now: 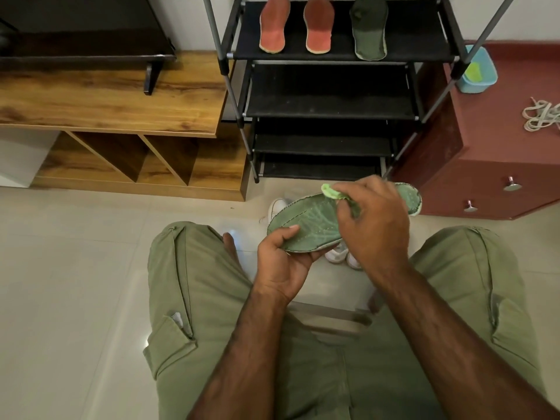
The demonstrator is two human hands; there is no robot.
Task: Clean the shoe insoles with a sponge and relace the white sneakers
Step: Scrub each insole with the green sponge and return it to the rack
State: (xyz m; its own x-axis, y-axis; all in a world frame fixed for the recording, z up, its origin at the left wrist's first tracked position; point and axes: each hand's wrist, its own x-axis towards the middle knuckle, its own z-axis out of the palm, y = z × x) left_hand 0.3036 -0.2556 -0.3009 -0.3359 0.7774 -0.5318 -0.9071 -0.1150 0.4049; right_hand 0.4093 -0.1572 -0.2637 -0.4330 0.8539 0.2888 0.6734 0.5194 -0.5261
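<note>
In the centre of the frame a green insole (312,225) is held above the floor (75,268), slanting from lower left to upper right. Its lower-left end is clasped by the left hand (285,262) — the grip is clamped on it, with the thumb laid on the top face and the fingers curled beneath. A small light-green sponge (331,192) is pinched in the grip of the right hand (375,225) and pressed against the insole's upper face. Beneath the hands, parts of the white sneakers (336,256) are seen on the floor, largely hidden. On the top shelf of the black shoe rack (333,95), at the upper middle of the frame, two red insoles (274,24) and a second green insole (369,28) are laid side by side, apart from one another. At the right edge a bundle of white laces (542,115) is lying on the red cabinet (485,128), and a blue tub (471,85) is set further back on it — something green is seen inside. A wooden unit (112,98) is placed at the upper left.
</note>
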